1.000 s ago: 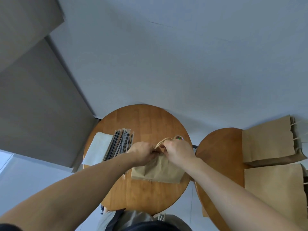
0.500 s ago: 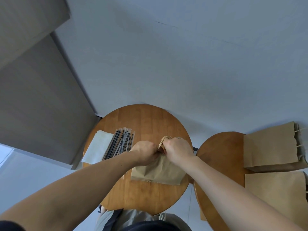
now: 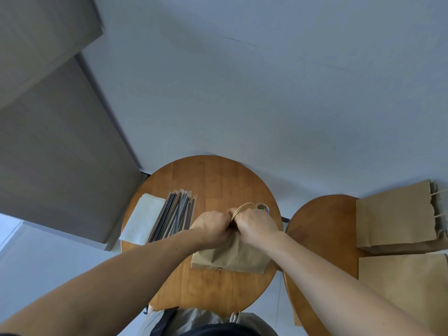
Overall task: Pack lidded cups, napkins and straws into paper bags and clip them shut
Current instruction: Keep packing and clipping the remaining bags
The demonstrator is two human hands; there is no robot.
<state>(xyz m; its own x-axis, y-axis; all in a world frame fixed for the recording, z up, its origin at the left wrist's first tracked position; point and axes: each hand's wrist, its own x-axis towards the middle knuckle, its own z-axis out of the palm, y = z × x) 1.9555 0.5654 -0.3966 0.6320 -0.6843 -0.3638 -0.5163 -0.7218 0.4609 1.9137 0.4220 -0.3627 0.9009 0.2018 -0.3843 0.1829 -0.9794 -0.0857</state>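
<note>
A brown paper bag stands on the left round wooden table. My left hand and my right hand both grip its folded top, knuckles close together. The bag's twine handles loop up between my hands. What is inside the bag is hidden. A small clear tub of coloured clips sits just behind my right hand. Black wrapped straws and a stack of white napkins lie on the table's left side.
A second round table stands to the right. Two more brown paper bags rest there, one at the back and one nearer me. A grey wall panel rises on the left.
Both hands stay on the bag's top. The clip tub, hidden half a second ago, shows again behind my right hand. The view has shifted slightly.
</note>
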